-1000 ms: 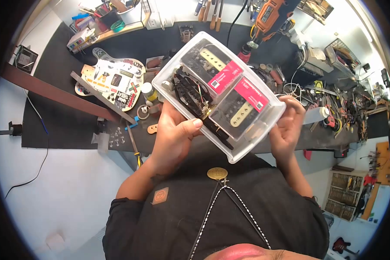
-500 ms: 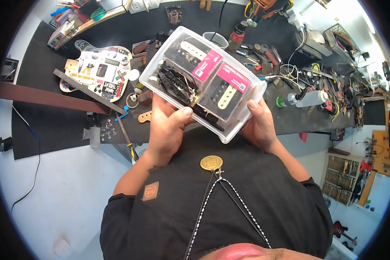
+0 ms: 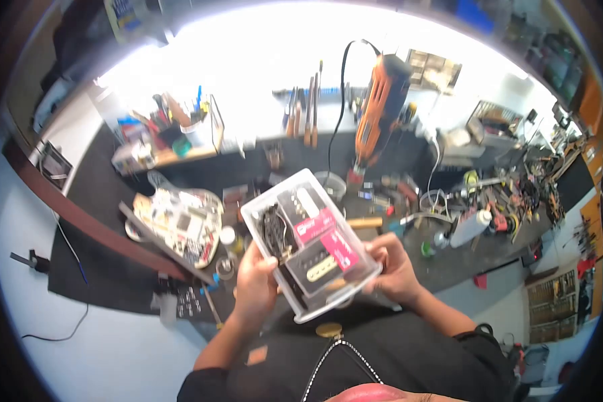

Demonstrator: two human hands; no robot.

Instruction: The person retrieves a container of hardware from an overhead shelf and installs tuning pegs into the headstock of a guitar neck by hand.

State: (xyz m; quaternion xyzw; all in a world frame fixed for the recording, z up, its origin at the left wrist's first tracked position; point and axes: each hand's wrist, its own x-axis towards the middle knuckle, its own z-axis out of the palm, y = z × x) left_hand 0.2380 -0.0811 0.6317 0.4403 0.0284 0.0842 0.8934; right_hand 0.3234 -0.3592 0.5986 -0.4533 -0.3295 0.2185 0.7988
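Two hands, left point(image 3: 256, 285) and right point(image 3: 394, 268), grip the tub's edges point(image 3: 253, 231), pinching its rim.

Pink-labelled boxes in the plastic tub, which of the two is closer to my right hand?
The lower box, its pink label close by your right hand; the upper box sits farther away, toward the orange power tool.

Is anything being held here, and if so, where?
A translucent plastic box: the left hand holds its long left side, the right hand its lower right corner.
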